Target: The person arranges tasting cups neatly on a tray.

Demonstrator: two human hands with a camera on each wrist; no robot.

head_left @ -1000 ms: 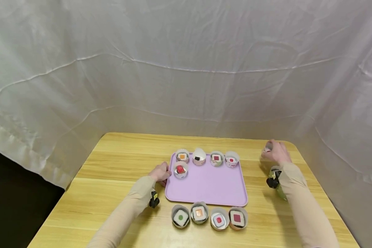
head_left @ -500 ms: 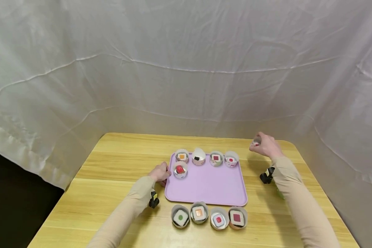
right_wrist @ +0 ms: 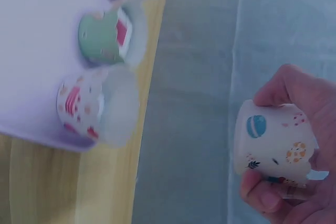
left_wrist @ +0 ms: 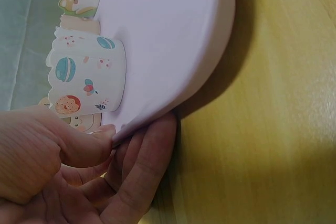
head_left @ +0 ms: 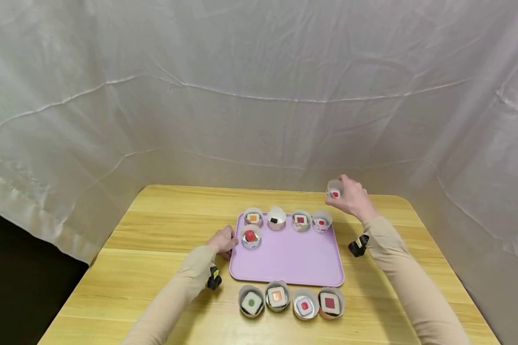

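My left hand (head_left: 223, 241) pinches the left rim of a lilac tray (head_left: 291, 263); in the left wrist view the thumb lies on top and the fingers lie underneath. Above the table, just behind the tray's back right corner, my right hand (head_left: 355, 200) grips a white paper cup (right_wrist: 270, 142) printed with macarons, between thumb and fingers. A white piece with a red top, like toy sushi (head_left: 335, 194), sits inside it. Along the tray's back edge stand several filled cups, among them a green one (right_wrist: 100, 38). Another cup (head_left: 251, 237), holding a red-topped piece, stands in front of the leftmost.
On the wooden table (head_left: 168, 220), a row of several filled paper cups stands close to the tray's front edge, from a green-dotted piece (head_left: 252, 303) at left to a dark-red-topped one (head_left: 330, 304) at right. A grey curtain (head_left: 259, 120) hangs behind the table.
My right hand has carried the paper cup leftward and up from the table's right side toward the tray. The green cup near that forearm is now hidden. My left hand has stayed on the rim.
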